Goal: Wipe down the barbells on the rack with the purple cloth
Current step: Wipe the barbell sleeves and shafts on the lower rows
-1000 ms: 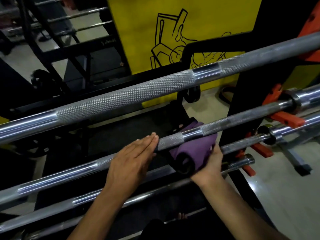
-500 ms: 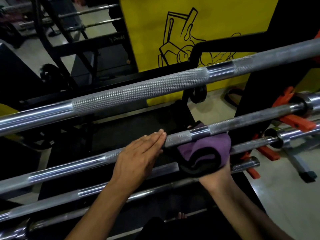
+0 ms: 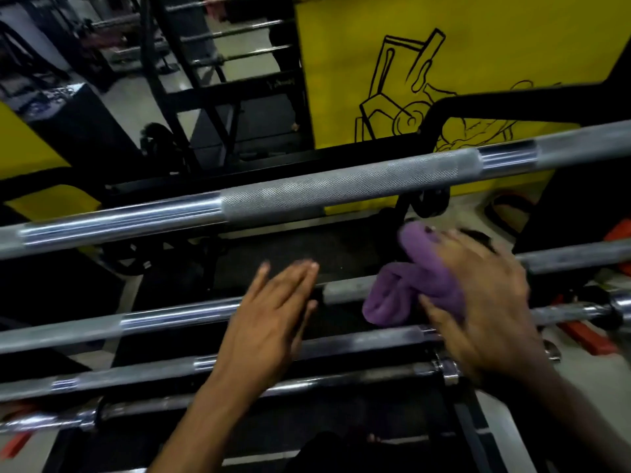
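2 bare forearms, no sleeves reaching the wrists; left hand and right hand (blurred) carry no rings, watch or gloves visible.

Purple cloth is being gripped by the right hand. The barbell under the grip is showing grey matte beside the cloth and bright chrome further left. The barbell above the grip is showing a grey diamond knurl pattern, banded by smooth chrome on both sides. A yellow wall panel with a black line drawing is being seen beyond the grip. Orange-red rack pegs are being seen right of the grip; black rack frame behind.
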